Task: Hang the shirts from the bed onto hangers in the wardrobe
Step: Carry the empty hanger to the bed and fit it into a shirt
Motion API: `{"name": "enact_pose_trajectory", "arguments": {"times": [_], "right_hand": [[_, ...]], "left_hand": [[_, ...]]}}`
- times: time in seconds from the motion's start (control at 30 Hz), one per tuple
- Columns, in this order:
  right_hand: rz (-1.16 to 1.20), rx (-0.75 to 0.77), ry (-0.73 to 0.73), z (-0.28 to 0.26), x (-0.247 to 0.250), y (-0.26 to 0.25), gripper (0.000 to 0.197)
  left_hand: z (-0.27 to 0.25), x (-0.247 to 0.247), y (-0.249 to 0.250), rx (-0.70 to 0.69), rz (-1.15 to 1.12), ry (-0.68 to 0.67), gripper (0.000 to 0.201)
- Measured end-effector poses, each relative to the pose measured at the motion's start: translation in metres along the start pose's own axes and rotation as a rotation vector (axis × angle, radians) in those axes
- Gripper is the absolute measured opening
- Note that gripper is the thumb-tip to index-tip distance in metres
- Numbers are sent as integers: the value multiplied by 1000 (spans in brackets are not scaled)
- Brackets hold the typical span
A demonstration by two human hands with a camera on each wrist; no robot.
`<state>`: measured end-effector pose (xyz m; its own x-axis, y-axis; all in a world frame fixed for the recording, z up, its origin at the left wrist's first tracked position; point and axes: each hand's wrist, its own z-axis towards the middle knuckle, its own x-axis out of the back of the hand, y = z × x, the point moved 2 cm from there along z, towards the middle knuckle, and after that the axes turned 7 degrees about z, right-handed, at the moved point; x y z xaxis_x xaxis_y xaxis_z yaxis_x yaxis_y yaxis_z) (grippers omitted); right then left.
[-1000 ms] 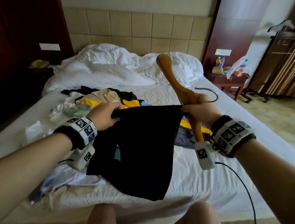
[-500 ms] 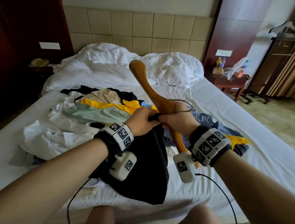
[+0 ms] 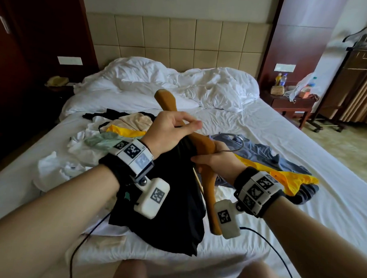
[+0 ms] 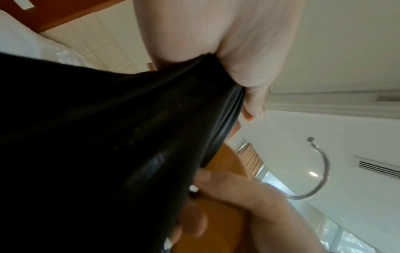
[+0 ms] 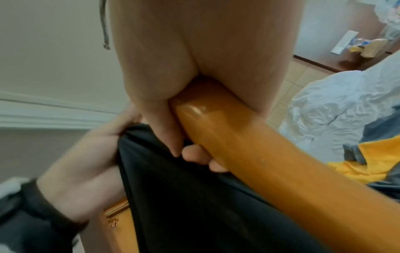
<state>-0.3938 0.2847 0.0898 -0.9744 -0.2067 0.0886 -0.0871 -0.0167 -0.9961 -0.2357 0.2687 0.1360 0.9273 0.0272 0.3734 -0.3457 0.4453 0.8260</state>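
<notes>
A wooden hanger (image 3: 207, 144) with a metal hook (image 3: 239, 141) slants over the bed, one end pointing at the pillows. My right hand (image 3: 207, 161) grips it at the middle, just under the hook; in the right wrist view the fingers (image 5: 194, 157) wrap the hanger (image 5: 249, 154). My left hand (image 3: 185, 126) holds a bunched edge of the black shirt (image 3: 175, 212) against the hanger's far arm. The rest of the black shirt (image 4: 86, 154) hangs down onto the sheet. The left hand's thumb (image 4: 253, 102) presses the cloth; its other fingers are hidden.
Several loose shirts (image 3: 124, 128) lie piled on the white bed (image 3: 303, 175) to the left. A blue-grey and yellow garment (image 3: 282, 174) lies to the right. Rumpled pillows (image 3: 201, 87) lie at the headboard. A nightstand (image 3: 291, 103) and a clothes stand (image 3: 354, 62) are at the right.
The hands, earlier apart with the shirt stretched between them, have come together. The left hand has since risen along the hanger's far arm with the cloth, and the hanger has dropped lower.
</notes>
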Motion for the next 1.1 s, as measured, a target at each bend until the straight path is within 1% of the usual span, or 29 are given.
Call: {"name": "enact_pose_trajectory", "arguments": {"times": [0.07, 0.13, 0.17, 0.23, 0.3, 0.33, 0.4, 0.47, 0.5, 0.53, 0.57, 0.6, 0.63, 0.67, 0.7, 0.8, 0.87, 0.9, 0.93, 0.97, 1.0, 1.03, 1.07, 1.1], "right_hand": [[-82, 27, -21, 4, -4, -2, 17], [-169, 64, -69, 8, -5, 0, 13], [-205, 77, -82, 9, -6, 2, 15], [-240, 86, -95, 8, -11, 5, 28], [-272, 98, -64, 7, -14, 8, 29], [-278, 95, -21, 10, -11, 8, 27], [-245, 71, 91, 15, 2, 0, 17], [-207, 62, 207, 17, 19, -18, 10], [-183, 80, 263, 18, 28, -28, 11], [-162, 102, 309, 16, 36, -40, 15], [-144, 123, 343, 16, 43, -49, 19], [-131, 138, 365, 15, 48, -55, 20], [-131, 159, 377, 14, 53, -60, 18], [-140, 170, 375, 12, 56, -63, 14], [-157, 181, 368, 10, 58, -64, 12], [-269, 175, 378, 7, 68, -55, 16], [-322, 171, 411, 5, 76, -44, 22], [-339, 162, 417, 5, 79, -39, 22], [-342, 137, 408, 4, 80, -35, 20], [-332, 110, 395, 3, 79, -33, 17], [-310, 76, 373, 0, 75, -31, 15], [-277, 50, 342, -1, 71, -29, 16], [-228, 42, 306, -4, 66, -28, 17], [-175, 62, 271, -6, 60, -29, 19]], "left_hand": [[3, 10, 15, -20, 25, 9, 7], [6, 24, 27, -39, 0, 55, 7], [8, 31, 32, -39, -25, 79, 7], [8, 43, 37, -32, -38, 102, 7], [4, 52, 35, -34, -11, 66, 9], [1, 57, 30, -40, 21, 43, 12], [-7, 70, 15, -47, 139, -27, 15], [-12, 84, -7, -6, 340, -142, 21], [-14, 90, -21, 18, 441, -219, 21], [-15, 93, -32, 15, 535, -304, 17], [-15, 95, -43, -10, 627, -365, 17], [-13, 95, -53, -26, 710, -394, 25], [-9, 95, -60, -14, 756, -393, 33], [-6, 95, -64, 25, 770, -399, 39], [-4, 94, -65, 65, 766, -436, 43], [-7, 91, -60, 167, 758, -657, 44], [-15, 85, -53, 166, 781, -780, 41], [-19, 80, -50, 149, 771, -806, 37], [-20, 75, -48, 127, 760, -795, 32], [-21, 69, -45, 85, 753, -736, 24], [-19, 63, -43, 23, 756, -634, 13], [-16, 59, -41, -37, 742, -511, 7], [-14, 54, -38, -80, 713, -391, 13], [-12, 50, -37, -107, 678, -300, 19]]}}
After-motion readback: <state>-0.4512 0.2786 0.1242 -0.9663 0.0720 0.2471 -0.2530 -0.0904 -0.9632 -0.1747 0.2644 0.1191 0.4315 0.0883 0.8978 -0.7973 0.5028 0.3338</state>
